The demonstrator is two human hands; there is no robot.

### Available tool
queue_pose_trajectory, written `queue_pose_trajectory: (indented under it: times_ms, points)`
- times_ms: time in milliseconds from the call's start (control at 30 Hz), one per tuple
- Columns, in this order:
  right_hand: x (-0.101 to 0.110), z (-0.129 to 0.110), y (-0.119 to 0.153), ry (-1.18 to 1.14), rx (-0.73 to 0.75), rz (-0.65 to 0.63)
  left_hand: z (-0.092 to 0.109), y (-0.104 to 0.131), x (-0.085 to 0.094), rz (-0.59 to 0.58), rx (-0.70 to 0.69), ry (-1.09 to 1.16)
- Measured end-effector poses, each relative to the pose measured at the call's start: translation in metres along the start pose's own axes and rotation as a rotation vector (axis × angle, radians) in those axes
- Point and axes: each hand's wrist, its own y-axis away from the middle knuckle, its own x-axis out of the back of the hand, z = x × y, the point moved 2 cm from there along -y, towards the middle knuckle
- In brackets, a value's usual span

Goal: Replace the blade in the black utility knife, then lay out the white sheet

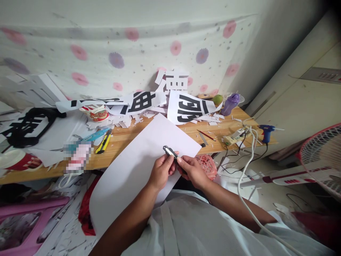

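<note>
Between my two hands is a utility knife (pixel 170 152) with a dark body and a silvery front end, its tip pointing up and left. My left hand (pixel 163 170) pinches it near the front with thumb and fingers. Around its rear part my right hand (pixel 192 170) is closed, the thumb pressed on top. Whether a blade sticks out is too small to tell. Beneath both hands a large white sheet (pixel 133 160) lies from the table down toward my lap, its lower part partly covered by my left forearm.
Along the wooden table (pixel 119 142) lie a yellow utility knife (pixel 103 142), a paper cup (pixel 95 113), printed character sheets (pixel 189 106), white scraps and a pencil (pixel 206 135). At the right are a power strip (pixel 236 137), a blue glue gun (pixel 267 132), a hanging white cable (pixel 241 177) and a fan (pixel 322 160).
</note>
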Motion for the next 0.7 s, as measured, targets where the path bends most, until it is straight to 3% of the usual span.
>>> queue_pose_trajectory:
  times_ms: [133,400,567,700]
  points:
    - [-0.003,0.002,0.0,-0.046,-0.025,-0.014,-0.004,-0.001,0.002,-0.024,0.007,0.026]
    - [0.0,-0.006,0.009,-0.241,-0.205,-0.186,0.006,-0.007,0.003,0.083,-0.046,0.097]
    - [0.003,-0.008,0.009,-0.106,-0.185,-0.124,0.007,-0.007,0.003,0.13,-0.087,0.099]
    - [0.0,-0.009,0.012,-0.192,-0.167,-0.151,0.006,-0.007,0.005,0.191,-0.118,0.084]
